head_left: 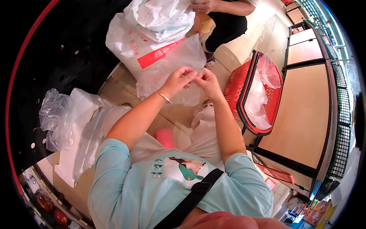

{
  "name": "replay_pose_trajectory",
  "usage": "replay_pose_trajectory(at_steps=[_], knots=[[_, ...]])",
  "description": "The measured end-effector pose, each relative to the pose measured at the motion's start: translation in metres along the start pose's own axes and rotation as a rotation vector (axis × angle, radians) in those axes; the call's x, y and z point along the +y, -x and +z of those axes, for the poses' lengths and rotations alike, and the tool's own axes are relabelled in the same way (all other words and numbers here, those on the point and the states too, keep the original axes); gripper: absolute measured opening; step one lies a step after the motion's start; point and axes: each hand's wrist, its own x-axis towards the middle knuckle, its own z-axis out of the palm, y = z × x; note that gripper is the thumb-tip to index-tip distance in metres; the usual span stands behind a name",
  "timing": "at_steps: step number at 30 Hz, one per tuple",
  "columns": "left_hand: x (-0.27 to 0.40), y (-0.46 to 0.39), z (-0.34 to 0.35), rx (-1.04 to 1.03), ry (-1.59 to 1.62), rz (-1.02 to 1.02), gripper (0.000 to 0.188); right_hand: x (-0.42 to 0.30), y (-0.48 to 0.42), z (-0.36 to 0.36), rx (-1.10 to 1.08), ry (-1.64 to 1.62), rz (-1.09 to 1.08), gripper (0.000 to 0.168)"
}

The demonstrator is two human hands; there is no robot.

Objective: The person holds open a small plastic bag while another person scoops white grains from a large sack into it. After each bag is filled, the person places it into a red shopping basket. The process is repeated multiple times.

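Both of my hands meet in front of me at mid-height, fingertips together. My left hand and my right hand pinch at the top edge of a thin clear plastic bag, which seems to hang below them; the exact grip is hard to make out. Just beyond stands a large white plastic sack with red printing. Another white plastic bag lies on top of it, and a co-worker's hand touches that bag's right side.
A red plastic shopping basket holding clear bags stands at the right, beside wood-panelled cabinets. On the left are a black surface, a crumpled clear bag and white sheeting. A co-worker's leg is ahead.
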Motion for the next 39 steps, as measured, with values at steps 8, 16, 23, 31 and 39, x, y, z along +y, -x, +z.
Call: replay_pose_trajectory(at_steps=[8, 16, 23, 31, 39], knots=[[0.002, -0.023, -0.042, 0.381, 0.862, -0.160, 0.009, 0.009, -0.012, -0.014, 0.498, -0.171, 0.159, 0.012], [0.031, -0.010, -0.028, 0.130, 0.666, -0.046, 0.017, 0.037, -0.024, -0.066, 0.567, -0.961, 0.274, 0.011], [0.006, -0.030, -0.069, 0.339, 0.973, -0.034, 0.006, 0.021, -0.017, -0.045, 0.475, -0.732, 0.304, 0.013], [0.007, -0.033, -0.067, 0.304, 1.001, -0.231, 0.017, 0.021, -0.008, -0.045, 0.588, -0.593, 0.374, 0.019], [0.005, -0.029, -0.045, 0.202, 0.793, -0.136, 0.031, -0.002, 0.001, 0.017, 0.472, -0.840, 0.466, 0.023]])
